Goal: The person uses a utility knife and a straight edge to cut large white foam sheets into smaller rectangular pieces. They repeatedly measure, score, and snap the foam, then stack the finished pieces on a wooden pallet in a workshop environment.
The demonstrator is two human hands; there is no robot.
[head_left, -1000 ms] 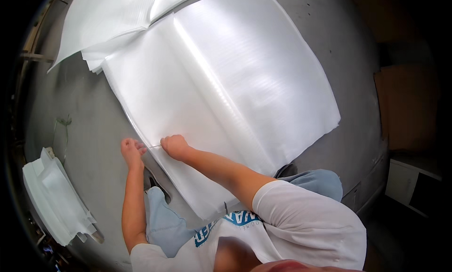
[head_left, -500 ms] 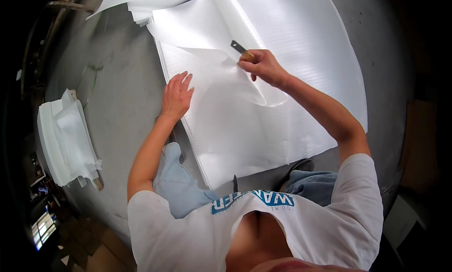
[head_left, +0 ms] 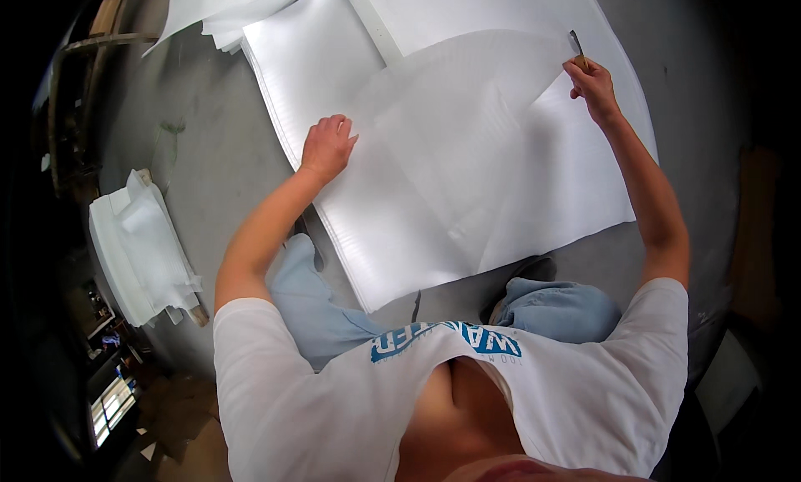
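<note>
A thin, translucent white foam sheet (head_left: 467, 107) is lifted and spread between my hands over a stack of similar sheets (head_left: 367, 257) on the floor. My left hand (head_left: 329, 144) is closed at the sheet's left side, fingers curled onto it. At the far right, my right hand (head_left: 594, 88) grips a short-bladed knife (head_left: 577, 48), blade pointing up and away from me. The lifted sheet's far right corner meets the same hand. Just how the fingers pinch the sheet is hidden.
A straight white strip (head_left: 371, 19) lies on the stack's far part. More white sheets (head_left: 242, 7) lie at the far left. A bundle of white pieces (head_left: 142, 248) rests on the grey floor (head_left: 209, 140) to the left. My knees (head_left: 555, 311) are at the stack's near edge.
My right hand has swung far to the right with the knife, drawing the sheet's corner along and spreading the sheet out. My left hand's fingers have curled in.
</note>
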